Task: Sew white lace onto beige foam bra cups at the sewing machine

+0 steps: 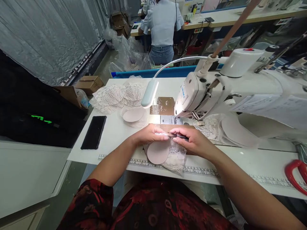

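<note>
My left hand (153,134) is closed on the upper edge of a white lace piece (176,156), pinched between thumb and fingers. A smooth pale oval pad (158,152) hangs with the lace over the table's front edge. In my right hand (189,139), closed, is a small dark pair of thread snips (181,136). Its tip points left at the lace edge between my hands, and my fingers partly hide it. Just beyond my hands stands the sewing machine (192,92), its needle area and metal plate (168,119) lit by a lamp (150,92).
Lace pieces (111,95) and pale pads (133,114) lie at the back left, near a black phone (93,132). More pads (237,127) sit under the machine arm. Red-handled scissors (296,174) lie at the right edge. Another person (161,28) sits beyond.
</note>
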`<state>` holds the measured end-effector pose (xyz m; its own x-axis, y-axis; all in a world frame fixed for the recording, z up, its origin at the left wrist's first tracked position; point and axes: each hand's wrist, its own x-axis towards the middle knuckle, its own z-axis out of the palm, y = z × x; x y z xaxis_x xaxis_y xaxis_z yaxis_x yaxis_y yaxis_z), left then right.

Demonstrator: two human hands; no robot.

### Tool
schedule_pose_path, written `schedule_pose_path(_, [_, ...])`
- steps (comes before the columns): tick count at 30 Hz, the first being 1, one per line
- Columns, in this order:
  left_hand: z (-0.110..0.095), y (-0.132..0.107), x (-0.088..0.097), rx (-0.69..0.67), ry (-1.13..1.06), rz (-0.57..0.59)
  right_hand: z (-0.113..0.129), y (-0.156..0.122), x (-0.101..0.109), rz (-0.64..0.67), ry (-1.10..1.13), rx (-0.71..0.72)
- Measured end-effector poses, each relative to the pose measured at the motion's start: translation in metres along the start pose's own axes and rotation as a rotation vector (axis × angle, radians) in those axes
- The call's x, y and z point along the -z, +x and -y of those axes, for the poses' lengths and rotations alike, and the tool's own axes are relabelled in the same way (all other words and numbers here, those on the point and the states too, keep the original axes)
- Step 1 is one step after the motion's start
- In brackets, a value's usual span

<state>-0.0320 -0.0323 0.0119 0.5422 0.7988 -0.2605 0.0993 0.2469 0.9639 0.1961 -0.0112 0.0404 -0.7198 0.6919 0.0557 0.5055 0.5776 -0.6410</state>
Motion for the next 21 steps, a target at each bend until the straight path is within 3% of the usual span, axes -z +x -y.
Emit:
schedule_pose_path(3, [0.000,0.001,0.000,-0.009,-0.007,0.017,0.003,0.004,-0.001,0.045,0.032,-0.023])
schedule_pose_path(21, [-0.009,-0.002,-0.004,0.065,-0.006,0.025,-0.005,0.002,-0.014,-0.017,0.275,-0.078])
